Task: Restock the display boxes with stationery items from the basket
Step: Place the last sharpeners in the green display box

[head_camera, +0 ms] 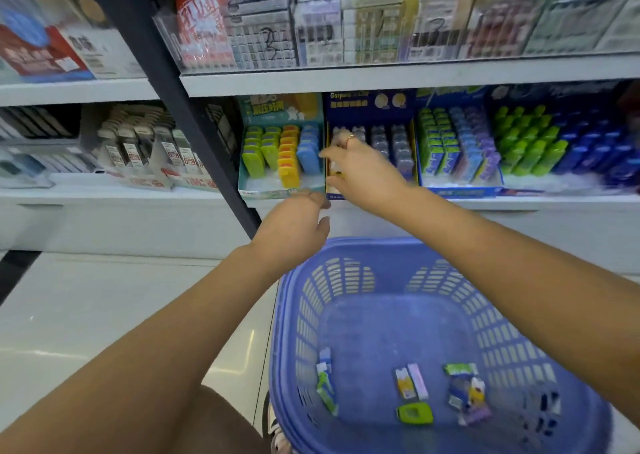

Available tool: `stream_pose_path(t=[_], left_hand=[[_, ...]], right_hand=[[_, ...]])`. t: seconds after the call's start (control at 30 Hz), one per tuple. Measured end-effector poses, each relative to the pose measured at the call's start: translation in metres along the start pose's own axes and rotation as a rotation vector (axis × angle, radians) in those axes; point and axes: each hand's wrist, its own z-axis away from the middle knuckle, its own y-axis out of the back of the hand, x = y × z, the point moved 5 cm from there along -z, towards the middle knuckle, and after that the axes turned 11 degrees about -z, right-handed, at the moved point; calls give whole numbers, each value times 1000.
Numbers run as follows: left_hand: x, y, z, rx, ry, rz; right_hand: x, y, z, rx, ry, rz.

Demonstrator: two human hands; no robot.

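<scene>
Mid-placement: the right hand (363, 173) pinches a clear packet (334, 169) with its fingers at the dark blue display box (370, 107) front, while the left hand (294, 226) meets the teal box (277, 190) lip, its fingers' grip unclear; next, seat the packet upright, then return to the basket (381, 245).

Blue slotted basket (311, 315) low front, a few small stationery packets (412, 382) flat inside. Teal display box (277, 109) on shelf, part-filled with upright rows; navy display box (367, 105) touching on right.
</scene>
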Motion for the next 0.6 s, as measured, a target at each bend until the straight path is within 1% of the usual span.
stream_pose_path(t=[0.03, 0.07, 0.1, 0.2, 0.23, 0.27, 0.33, 0.4, 0.47, 0.53, 0.6], left_hand=[[9, -7, 6, -21, -35, 16], [17, -19, 11, -66, -66, 16], [25, -34, 16, -136, -91, 2], [42, -91, 34, -428, -110, -66], [47, -111, 40, -518, -105, -82], [52, -130, 48, -598, -97, -86], [60, -163, 62, -742, -51, -79], [63, -191, 74, -847, 47, -60], [60, -215, 82, -903, 149, -79], [52, -237, 87, -914, 200, -137], [46, -256, 93, -904, 217, -213]], right_hand=[[8, 4, 23, 34, -4, -86], [17, 2, 46, 5, -14, -121], [27, -8, 69, -86, -31, -119], [66, -69, 137, -537, -155, -56], [79, -91, 159, -653, -199, -49], [93, -111, 180, -745, -245, -52], [114, -147, 218, -873, -296, -53], [128, -177, 247, -957, -284, -41], [135, -201, 266, -1011, -242, -26], [138, -219, 275, -1010, -221, -10], [139, -233, 281, -958, -285, 2]])
